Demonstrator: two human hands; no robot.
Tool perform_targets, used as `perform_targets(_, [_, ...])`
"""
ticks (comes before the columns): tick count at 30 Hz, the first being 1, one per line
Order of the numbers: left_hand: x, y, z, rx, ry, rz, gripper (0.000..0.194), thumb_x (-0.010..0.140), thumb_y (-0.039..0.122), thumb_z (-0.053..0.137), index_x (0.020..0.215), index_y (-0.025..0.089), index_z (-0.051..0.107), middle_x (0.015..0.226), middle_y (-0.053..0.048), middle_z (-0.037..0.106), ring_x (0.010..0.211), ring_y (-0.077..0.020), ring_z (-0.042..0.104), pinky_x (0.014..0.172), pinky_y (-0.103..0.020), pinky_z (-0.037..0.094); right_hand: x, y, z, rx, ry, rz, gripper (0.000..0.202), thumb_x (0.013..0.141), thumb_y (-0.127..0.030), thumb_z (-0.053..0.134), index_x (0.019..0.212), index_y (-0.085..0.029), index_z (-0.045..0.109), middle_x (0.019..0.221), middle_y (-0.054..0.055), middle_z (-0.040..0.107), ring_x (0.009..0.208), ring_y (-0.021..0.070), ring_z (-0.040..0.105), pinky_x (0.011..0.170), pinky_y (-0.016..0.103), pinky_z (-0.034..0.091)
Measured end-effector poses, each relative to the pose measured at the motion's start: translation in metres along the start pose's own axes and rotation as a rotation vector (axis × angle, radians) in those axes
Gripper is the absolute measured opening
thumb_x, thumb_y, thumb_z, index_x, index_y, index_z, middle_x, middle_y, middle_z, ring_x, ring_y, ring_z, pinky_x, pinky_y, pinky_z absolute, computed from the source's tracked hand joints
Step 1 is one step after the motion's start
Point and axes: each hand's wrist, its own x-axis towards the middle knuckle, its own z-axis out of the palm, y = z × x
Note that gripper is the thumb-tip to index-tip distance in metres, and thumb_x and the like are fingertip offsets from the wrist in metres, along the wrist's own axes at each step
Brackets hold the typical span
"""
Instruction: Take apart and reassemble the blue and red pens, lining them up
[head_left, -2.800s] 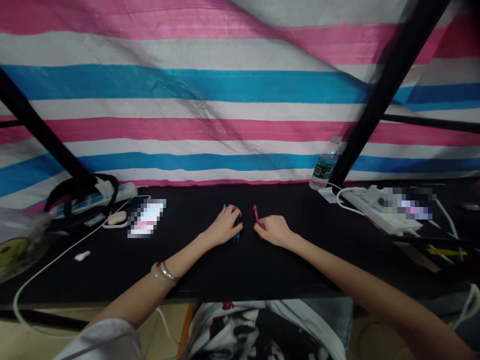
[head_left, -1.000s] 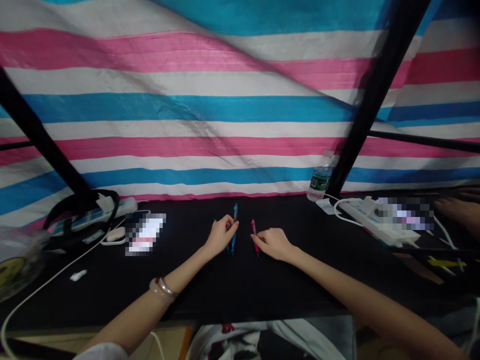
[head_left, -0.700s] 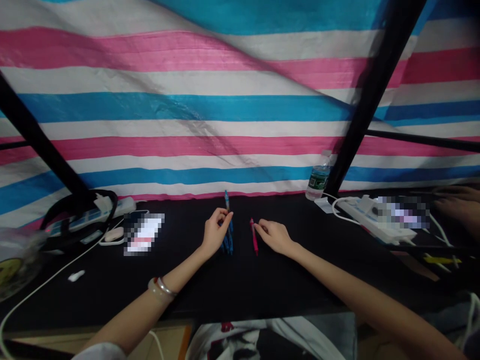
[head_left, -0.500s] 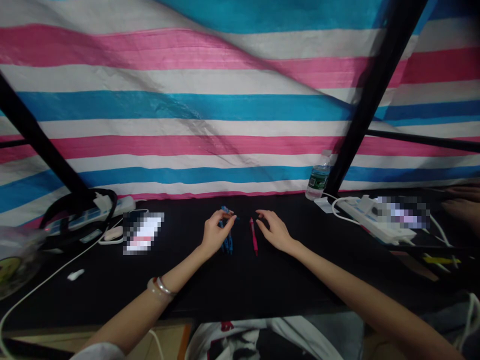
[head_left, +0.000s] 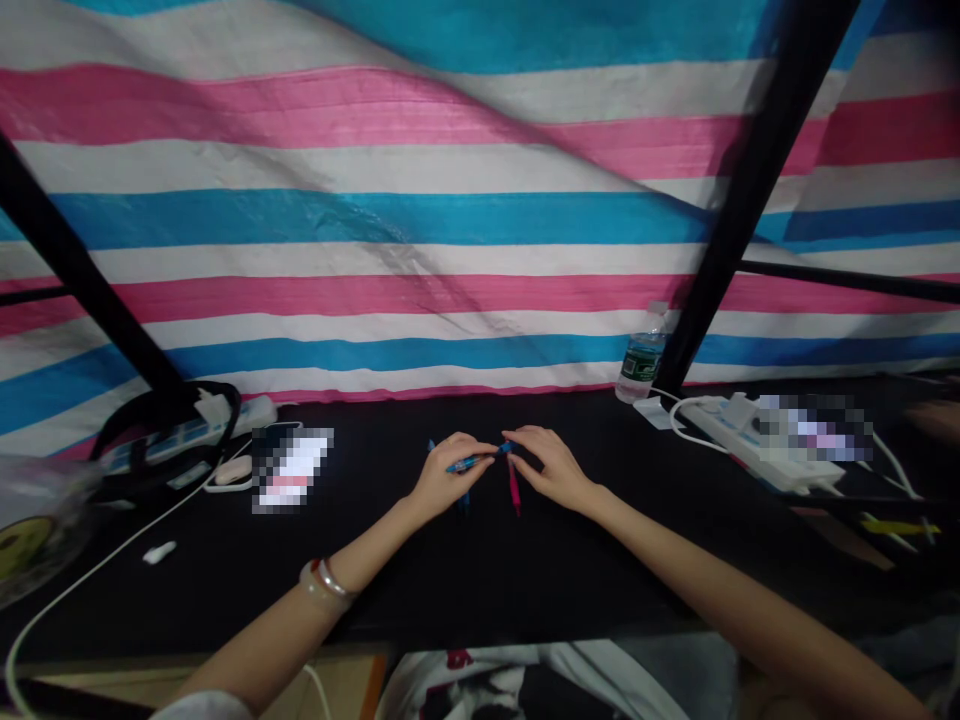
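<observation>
My left hand [head_left: 441,478] is closed in a pinch on a blue pen [head_left: 463,464], which lies sideways across its fingertips. At the pen's right end, the thumb and fingers of my right hand [head_left: 553,470] close on the blue tip. Just below that tip a pink pen [head_left: 515,492] lies on the black table [head_left: 480,570], its upper end close under my right fingertips. Other blue pens [head_left: 464,504] show partly from beneath my left hand, which hides most of them.
A phone [head_left: 292,470], a white earbud [head_left: 159,552] and a cable lie left. A water bottle [head_left: 642,355] stands at the back right, near a power strip [head_left: 765,445] and another phone [head_left: 817,430]. Black posts rise at both sides. Another person's hand [head_left: 934,418] is blurred at far right.
My left hand has turned and brought a blue pen to the right. My right hand has moved slightly left and closed on the pen's end. The pink pen stays on the table.
</observation>
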Motion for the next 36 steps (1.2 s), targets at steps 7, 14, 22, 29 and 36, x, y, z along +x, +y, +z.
perform_targets(7, [-0.001,0.0,0.002,-0.047,-0.017,-0.089,0.021,0.08,0.027,0.059,0.098,0.02,0.067,0.086,-0.006,0.067,0.081,-0.0157,0.06,0.076,-0.029,0.048,0.001,-0.001,0.0,-0.035,-0.003,-0.016,0.027,0.089,-0.031,0.045,0.111,-0.023,0.058,0.102,0.007,0.064,0.101,0.021,0.054,0.082,0.036,0.042])
perform_targets(14, [-0.001,0.0,0.0,-0.075,0.078,-0.356,0.028,0.082,0.035,0.054,0.103,0.018,0.06,0.09,-0.005,0.068,0.07,-0.0142,0.061,0.062,-0.024,0.047,0.0,0.001,0.0,-0.057,0.077,0.122,0.025,0.09,-0.028,0.041,0.108,-0.021,0.057,0.099,0.008,0.062,0.093,0.0217,0.055,0.078,0.036,0.041])
perform_targets(22, [0.001,0.002,-0.003,-0.105,0.084,-0.417,0.028,0.089,0.036,0.039,0.103,0.018,0.055,0.085,-0.004,0.067,0.075,-0.0149,0.061,0.072,-0.027,0.046,-0.001,0.009,0.002,-0.055,0.107,0.156,0.025,0.091,-0.027,0.038,0.108,-0.02,0.055,0.101,0.008,0.061,0.093,0.0216,0.054,0.078,0.035,0.041])
perform_targets(29, [0.0,-0.001,-0.003,-0.07,0.082,-0.414,0.027,0.09,0.036,0.038,0.106,0.02,0.051,0.084,-0.003,0.066,0.074,-0.0141,0.059,0.07,-0.026,0.045,0.0,0.007,0.004,-0.073,0.077,0.157,0.026,0.091,-0.027,0.037,0.109,-0.02,0.055,0.101,0.009,0.061,0.093,0.0223,0.053,0.077,0.036,0.041])
perform_targets(36, [0.001,-0.003,-0.003,-0.025,0.068,-0.431,0.022,0.09,0.036,0.037,0.095,0.02,0.053,0.08,-0.001,0.066,0.069,-0.013,0.059,0.065,-0.024,0.043,-0.001,0.009,0.003,-0.085,0.06,0.156,0.025,0.091,-0.028,0.038,0.106,-0.021,0.057,0.096,0.008,0.062,0.09,0.0218,0.054,0.076,0.035,0.041])
